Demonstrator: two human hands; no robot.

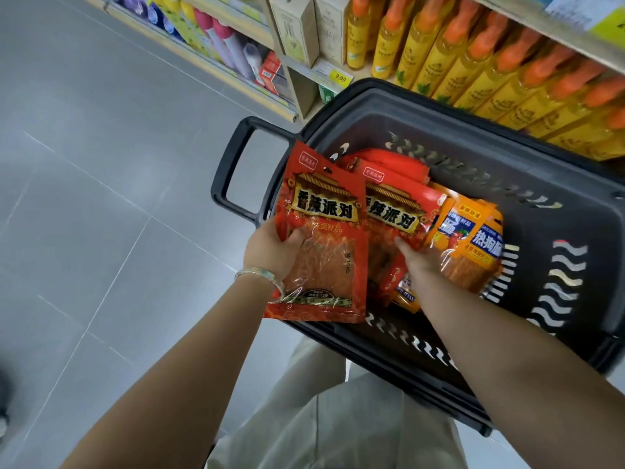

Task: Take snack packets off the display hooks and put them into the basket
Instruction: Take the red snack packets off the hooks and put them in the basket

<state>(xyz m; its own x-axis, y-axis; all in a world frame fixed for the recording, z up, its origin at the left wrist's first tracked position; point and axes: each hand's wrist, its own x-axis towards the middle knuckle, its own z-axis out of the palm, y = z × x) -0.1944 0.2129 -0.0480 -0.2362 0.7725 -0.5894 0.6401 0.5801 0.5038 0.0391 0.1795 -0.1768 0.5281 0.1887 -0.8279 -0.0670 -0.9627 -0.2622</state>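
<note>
A dark plastic basket [558, 333] stands on the floor in front of me, with several red and orange snack packets inside. My left hand [270, 252], with a bracelet at the wrist, grips a red snack packet [321, 231] held over the basket's left rim. My right hand [419, 262] reaches inside the basket and holds a second red packet [395, 211] and an orange packet [473, 245] together. More red packets [392, 164] lie flat deeper in the basket. No display hooks are in view.
The basket's pull handle [233, 167] sticks out to the left over the grey tiled floor [101, 181]. Shelves hold yellow bottles with orange caps [490, 62], beige boxes [297, 25] and a price tag [340, 77]. My beige-trousered legs [338, 418] are below.
</note>
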